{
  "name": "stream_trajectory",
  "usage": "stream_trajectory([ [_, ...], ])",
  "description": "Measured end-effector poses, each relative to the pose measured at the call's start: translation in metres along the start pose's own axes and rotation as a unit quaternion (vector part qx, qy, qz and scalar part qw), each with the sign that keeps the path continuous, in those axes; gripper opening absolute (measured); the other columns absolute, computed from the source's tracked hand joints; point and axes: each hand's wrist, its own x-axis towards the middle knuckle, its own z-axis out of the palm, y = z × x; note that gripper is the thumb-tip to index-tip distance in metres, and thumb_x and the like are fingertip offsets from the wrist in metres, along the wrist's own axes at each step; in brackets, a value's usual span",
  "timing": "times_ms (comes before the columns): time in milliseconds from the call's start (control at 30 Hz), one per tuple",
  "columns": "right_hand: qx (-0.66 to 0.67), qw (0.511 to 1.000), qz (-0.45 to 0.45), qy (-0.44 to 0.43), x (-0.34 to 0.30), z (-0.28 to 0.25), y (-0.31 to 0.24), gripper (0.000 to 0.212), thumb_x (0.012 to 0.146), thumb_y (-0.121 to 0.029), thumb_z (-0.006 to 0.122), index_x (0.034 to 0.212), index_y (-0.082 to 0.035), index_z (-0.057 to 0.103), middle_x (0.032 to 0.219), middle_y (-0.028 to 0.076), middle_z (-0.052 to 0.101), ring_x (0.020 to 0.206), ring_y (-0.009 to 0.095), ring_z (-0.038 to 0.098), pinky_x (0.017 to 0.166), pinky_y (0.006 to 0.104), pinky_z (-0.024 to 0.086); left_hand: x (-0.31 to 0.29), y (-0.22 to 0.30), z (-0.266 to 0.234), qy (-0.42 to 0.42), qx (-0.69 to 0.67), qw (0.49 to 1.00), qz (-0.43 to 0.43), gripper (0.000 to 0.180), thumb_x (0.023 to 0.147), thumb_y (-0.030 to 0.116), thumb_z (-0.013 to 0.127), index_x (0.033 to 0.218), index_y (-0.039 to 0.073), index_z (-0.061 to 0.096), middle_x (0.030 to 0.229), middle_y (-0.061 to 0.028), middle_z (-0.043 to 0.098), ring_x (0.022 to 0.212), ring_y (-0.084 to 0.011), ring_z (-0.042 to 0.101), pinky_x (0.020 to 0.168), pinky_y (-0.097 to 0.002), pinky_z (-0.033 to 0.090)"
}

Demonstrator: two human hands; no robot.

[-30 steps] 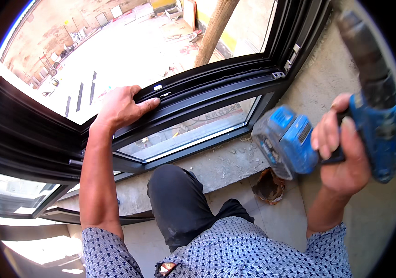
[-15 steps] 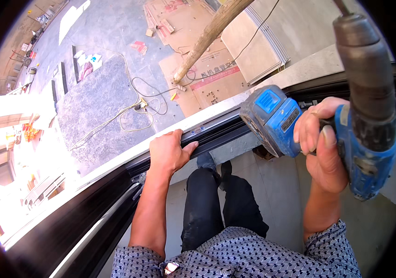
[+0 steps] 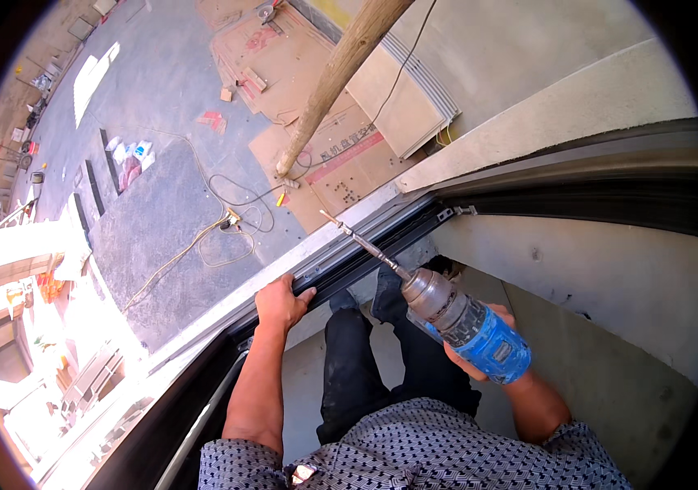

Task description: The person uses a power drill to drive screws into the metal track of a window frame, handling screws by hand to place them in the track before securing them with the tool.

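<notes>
Grey floor point(image 3: 149, 269) outside, glaring light point(image 3: 112, 314) at left

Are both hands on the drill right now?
No, only the right hand grips the blue drill; the left hand rests on the black window frame.

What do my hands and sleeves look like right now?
Your left hand and the visible part of your right hand are ungloved. Both forearms are bare below short, pale grey sleeves with a small, dark repeating pattern.

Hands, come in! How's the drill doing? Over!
Left hand on frame. Right hand gripping drill. Bit crosses frame in view, contact unclear. Pole beyond.
</notes>
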Motion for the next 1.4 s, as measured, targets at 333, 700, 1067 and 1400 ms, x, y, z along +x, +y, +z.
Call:
stream_trajectory([
  [333,0.055,0.997,0.023,-0.044,0.003,-0.046,-0.021,0.022,0.068,-0.009,0.084,0.079,-0.004,0.065,0.081,0.013,0.069,0.067,0.028,0.069,0.06,0.0335,0.054,-0.001,-0.001,-0.007,-0.058,-0.022,0.997,-0.043,0.062,0.084,0.05,0.073,0.123,0.003,0.063,0.116,-0.0215,0.069,0.111,-0.038,0.065,0.096,-0.0454,0.051],
  [700,0.092,0.995,0.04,0.021,-0.026,-0.066,-0.043,0.054,0.076,-0.014,0.084,0.12,0.006,0.061,0.101,0.022,0.07,0.088,0.035,0.072,0.083,0.0381,0.058,0.006,-0.011,0.002,-0.154,0.005,0.988,-0.025,0.075,0.082,0.05,0.073,0.134,-0.001,0.054,0.133,-0.0246,0.06,0.126,-0.0382,0.058,0.106,-0.0436,0.047],
  [1067,-0.024,0.994,0.098,0.031,-0.083,-0.025,-0.046,0.045,0.079,-0.031,0.08,0.115,-0.01,0.063,0.111,0.009,0.065,0.09,0.021,0.063,0.081,0.0396,0.052,0.072,0.041,-0.083,-0.065,-0.193,0.962,0.181,0.056,0.098,0.041,0.055,0.128,-0.007,0.06,0.125,-0.0325,0.063,0.124,-0.0459,0.058,0.105,-0.0482,0.045],
  [1400,-0.015,0.985,0.073,0.154,-0.058,-0.052,-0.12,0.022,0.085,-0.025,0.071,0.101,-0.011,0.066,0.095,0.006,0.066,0.081,0.02,0.063,0.074,0.0371,0.052,-0.024,0.247,-0.37,0.09,-0.379,0.822,0.416,0.039,0.105,0.028,0.055,0.127,-0.004,0.061,0.102,-0.0138,0.074,0.092,-0.0202,0.072,0.084,-0.0329,0.055],
])
